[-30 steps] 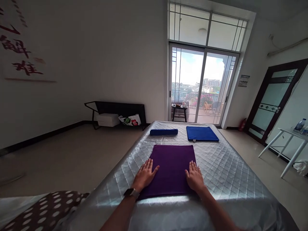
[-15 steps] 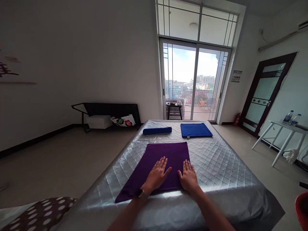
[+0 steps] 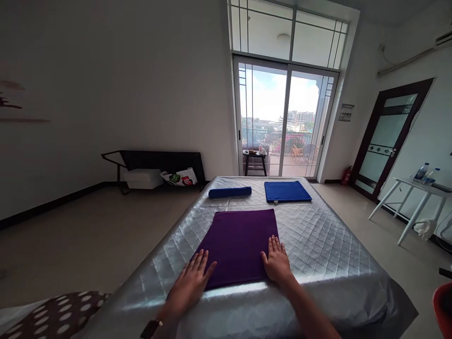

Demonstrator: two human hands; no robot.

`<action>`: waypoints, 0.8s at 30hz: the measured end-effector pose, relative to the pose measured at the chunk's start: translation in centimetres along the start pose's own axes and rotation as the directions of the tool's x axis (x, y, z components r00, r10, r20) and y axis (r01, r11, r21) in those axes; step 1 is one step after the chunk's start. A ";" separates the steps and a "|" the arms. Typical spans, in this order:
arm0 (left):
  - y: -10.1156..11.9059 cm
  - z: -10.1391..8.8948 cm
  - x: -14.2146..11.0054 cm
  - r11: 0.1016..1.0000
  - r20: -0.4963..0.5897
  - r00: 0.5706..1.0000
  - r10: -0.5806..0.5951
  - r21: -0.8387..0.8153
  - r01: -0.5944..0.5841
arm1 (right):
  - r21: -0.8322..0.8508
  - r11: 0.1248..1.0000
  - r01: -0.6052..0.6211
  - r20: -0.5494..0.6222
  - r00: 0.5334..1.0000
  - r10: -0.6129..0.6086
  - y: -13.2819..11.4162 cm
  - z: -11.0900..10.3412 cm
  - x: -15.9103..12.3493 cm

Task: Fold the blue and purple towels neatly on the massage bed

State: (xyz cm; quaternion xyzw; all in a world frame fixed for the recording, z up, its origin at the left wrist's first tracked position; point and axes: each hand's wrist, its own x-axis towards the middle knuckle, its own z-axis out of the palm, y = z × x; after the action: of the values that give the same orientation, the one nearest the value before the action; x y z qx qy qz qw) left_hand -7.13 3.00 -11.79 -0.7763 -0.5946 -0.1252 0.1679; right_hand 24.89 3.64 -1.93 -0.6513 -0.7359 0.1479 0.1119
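A purple cloth (image 3: pixel 238 240) lies flat on the silver quilted cover (image 3: pixel 318 240) in front of me. Resting on its near left part is my left hand (image 3: pixel 192 280), palm down with the fingers stretched out. My right hand (image 3: pixel 276 261) lies flat on the cloth's right edge, fingers extended and the thumb pointing inward. Neither hand grips anything. Beyond the purple cloth, a rolled blue cloth (image 3: pixel 230 192) is at the far left of the cover, and a flat folded blue cloth (image 3: pixel 287 191) with a small white tag is at the far right.
Past the far end stands a dark stool (image 3: pixel 255 162) by the glass sliding doors. On the right is a white table (image 3: pixel 416 188) with plastic bottles. A black bench (image 3: pixel 162 162) sits against the left wall. Polka-dot fabric (image 3: pixel 60 313) lies at lower left.
My left hand has slid left and toward me, from the middle of the purple cloth to its near left side. The right hand stays in place on the right edge.
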 end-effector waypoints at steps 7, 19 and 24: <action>-1.2 -0.4 -1.9 0.999 0.049 0.999 0.013 0.040 -0.015 | -0.053 0.998 -0.015 0.058 0.998 0.018 -0.3 -1.2 -0.9; 3.3 -4.2 0.6 0.977 -0.180 0.961 -0.212 -0.063 0.204 | -0.020 1.000 0.022 0.067 0.998 -0.020 0.6 -0.6 -2.8; 12.9 -6.5 5.0 0.983 -0.153 0.984 0.092 -0.146 -0.114 | -0.009 1.000 0.024 0.062 0.998 -0.024 0.8 -0.4 -2.6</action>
State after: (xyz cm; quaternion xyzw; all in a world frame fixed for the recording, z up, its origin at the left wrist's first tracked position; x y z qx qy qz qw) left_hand 6.62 1.69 -5.37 -0.8055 -0.5283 -0.2183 0.1565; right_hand 26.08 1.14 -1.80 -0.6379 -0.7475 0.1632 0.0877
